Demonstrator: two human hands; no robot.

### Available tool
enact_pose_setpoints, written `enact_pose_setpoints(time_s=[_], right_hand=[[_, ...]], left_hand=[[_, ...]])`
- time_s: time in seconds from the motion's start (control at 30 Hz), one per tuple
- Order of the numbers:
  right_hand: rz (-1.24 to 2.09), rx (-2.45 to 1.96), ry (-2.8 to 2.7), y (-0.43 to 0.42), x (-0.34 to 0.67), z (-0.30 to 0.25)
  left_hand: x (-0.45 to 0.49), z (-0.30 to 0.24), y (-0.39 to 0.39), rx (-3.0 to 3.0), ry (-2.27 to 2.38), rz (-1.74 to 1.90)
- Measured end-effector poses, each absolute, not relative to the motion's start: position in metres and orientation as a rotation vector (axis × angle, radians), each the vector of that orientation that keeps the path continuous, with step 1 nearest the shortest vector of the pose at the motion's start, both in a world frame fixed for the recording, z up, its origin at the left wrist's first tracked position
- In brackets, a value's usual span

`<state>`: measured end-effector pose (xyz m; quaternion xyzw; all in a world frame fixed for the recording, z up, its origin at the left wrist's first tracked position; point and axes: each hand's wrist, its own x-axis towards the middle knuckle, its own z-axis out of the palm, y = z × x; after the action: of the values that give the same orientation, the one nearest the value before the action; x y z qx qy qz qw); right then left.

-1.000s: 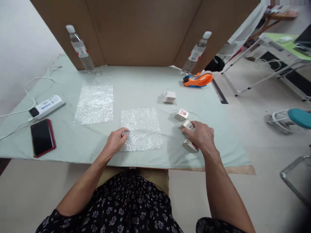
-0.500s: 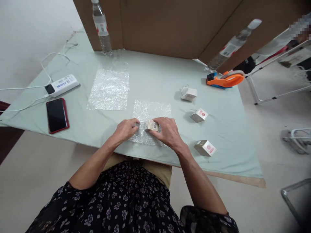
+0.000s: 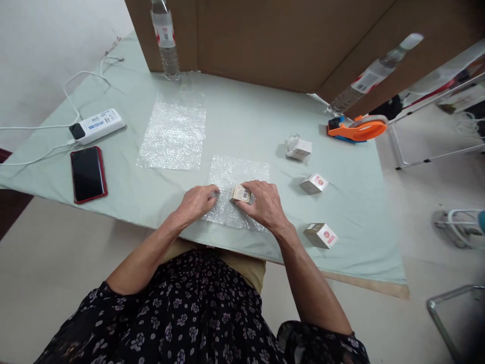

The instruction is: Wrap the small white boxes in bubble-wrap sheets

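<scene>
A sheet of bubble wrap (image 3: 238, 174) lies on the pale green table cloth (image 3: 242, 126) in front of me. My right hand (image 3: 265, 205) is closed on a small box with a barcode (image 3: 241, 194) and holds it on the sheet. My left hand (image 3: 197, 202) pinches the sheet's near left edge with curled fingers. Two more small white boxes with red marks (image 3: 313, 183) (image 3: 321, 235) lie to the right, apart from my hands.
A second bubble wrap sheet (image 3: 173, 132) lies further left. A wrapped box (image 3: 299, 148) and an orange tape dispenser (image 3: 358, 128) sit at the right. A phone (image 3: 88, 174) and a power strip (image 3: 96, 126) lie at the left. Two water bottles (image 3: 165, 38) (image 3: 373, 73) stand by the cardboard screen.
My right hand picked up one small box from the right and carried it left onto the bubble wrap. The left hand stayed on the sheet's edge. The camera shifted.
</scene>
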<state>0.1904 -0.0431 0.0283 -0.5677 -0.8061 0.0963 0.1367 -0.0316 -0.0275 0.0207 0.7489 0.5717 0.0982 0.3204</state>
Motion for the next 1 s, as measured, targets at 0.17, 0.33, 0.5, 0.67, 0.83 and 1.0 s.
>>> enact_pose_setpoints(time_s=[0.17, 0.33, 0.5, 0.67, 0.83, 1.0], right_hand=[[0.302, -1.627, -2.316, -0.040, 0.192, 0.027], [0.339, -1.643, -2.328, -0.038, 0.192, 0.027], [0.358, -1.626, -2.323, -0.037, 0.194, 0.025], [0.360, -1.597, -2.331, -0.038, 0.196, 0.024], [0.394, -1.573, -2.337, -0.038, 0.199, 0.022], [0.400, -1.577, -2.335, -0.038, 0.198, 0.020]], left_hand=[[-0.032, 0.020, -0.027, 1.974, 1.507, 0.252], [-0.030, 0.024, -0.027, 1.987, 1.514, 0.187], [-0.032, 0.023, -0.031, 2.011, 1.531, 0.219], [-0.042, 0.024, -0.059, 2.228, 1.566, 0.494], [-0.040, 0.028, -0.087, 2.449, 1.104, 0.380], [-0.028, 0.022, -0.081, 2.511, 0.994, 0.322]])
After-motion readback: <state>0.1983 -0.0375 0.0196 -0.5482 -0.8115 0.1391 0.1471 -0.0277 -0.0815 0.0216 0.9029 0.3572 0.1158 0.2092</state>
